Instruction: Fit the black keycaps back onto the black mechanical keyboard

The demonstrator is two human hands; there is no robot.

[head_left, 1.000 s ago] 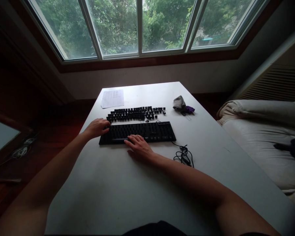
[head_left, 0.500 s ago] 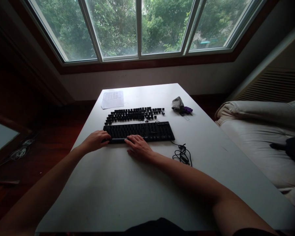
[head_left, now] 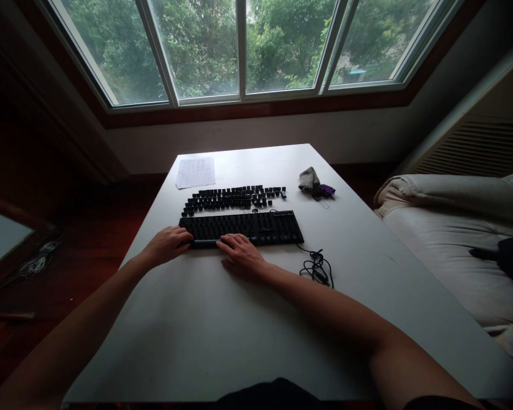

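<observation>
A black keyboard (head_left: 277, 228) lies on the white table in front of me, with most of its keycaps off. My left hand (head_left: 171, 244) is closed around its near left corner, fingers on top and thumb at the front edge. Along the near edge, my right hand (head_left: 241, 253) rests with fingers stretched onto the frame and the thumb on the table. Between the hands runs a smooth greyish strip on the keyboard's front edge; I cannot tell whether it is the spacebar. Behind the keyboard stand rows of loose black keycaps (head_left: 222, 199).
The keyboard's black cable (head_left: 317, 267) lies coiled at its right. A grey cloth (head_left: 309, 179) and a purple item (head_left: 326, 191) sit at the back right of the table (head_left: 222, 336). A printed sheet (head_left: 195, 172) lies back left. A pale sofa (head_left: 444, 239) stands at the right.
</observation>
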